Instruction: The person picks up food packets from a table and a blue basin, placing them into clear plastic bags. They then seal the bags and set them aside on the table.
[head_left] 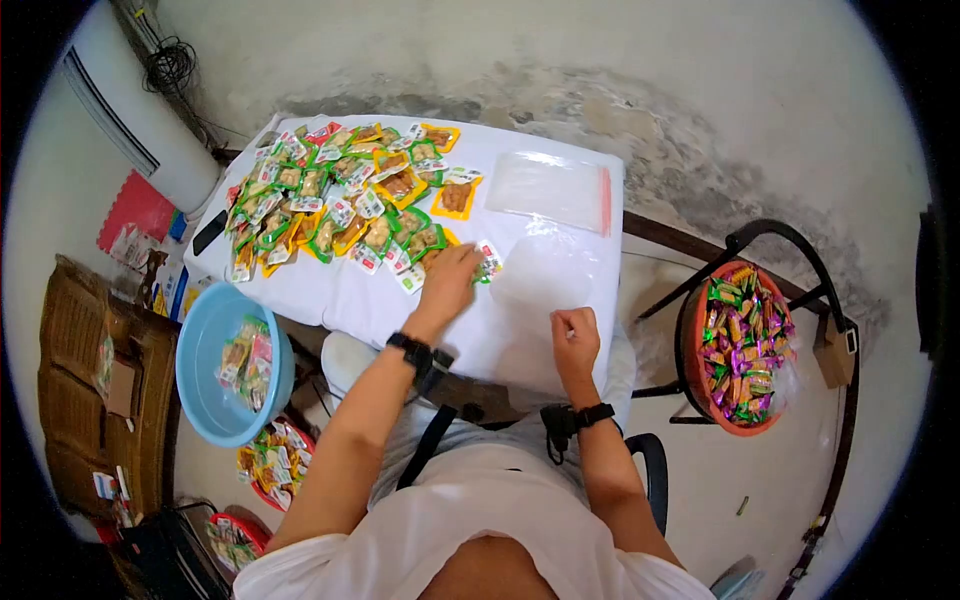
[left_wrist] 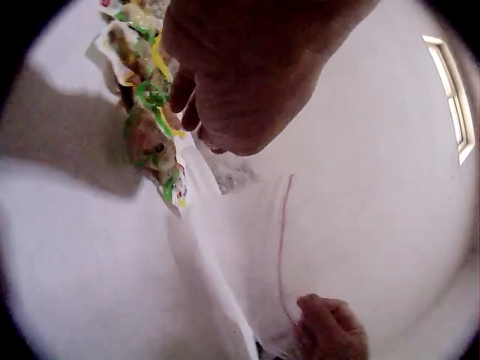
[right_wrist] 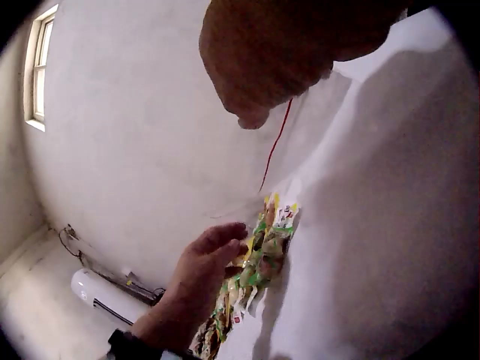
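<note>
A white-covered table (head_left: pixel 370 300) holds a heap of small snack packets (head_left: pixel 310 183) in green, yellow and white. My left hand (head_left: pixel 450 285) is over the heap's near right end, beside a white and green packet (head_left: pixel 488 262). In the right wrist view my left hand (right_wrist: pixel 199 274) has its fingers loosely bent and parted at the packets (right_wrist: pixel 262 259). Curled fingers of my right hand (head_left: pixel 577 345), near the table's front edge, pinch a clear bag (head_left: pixel 540 270). Its red line runs up to my right hand (left_wrist: pixel 330 330) in the left wrist view.
Flat clear bags (head_left: pixel 545 190) with a red edge lie at the table's back right. A phone (head_left: pixel 209 232) lies on the left. A blue basin (head_left: pixel 187 365) with packets stands left of the table, and a red basin (head_left: pixel 690 350) of purple and green sweets stands right.
</note>
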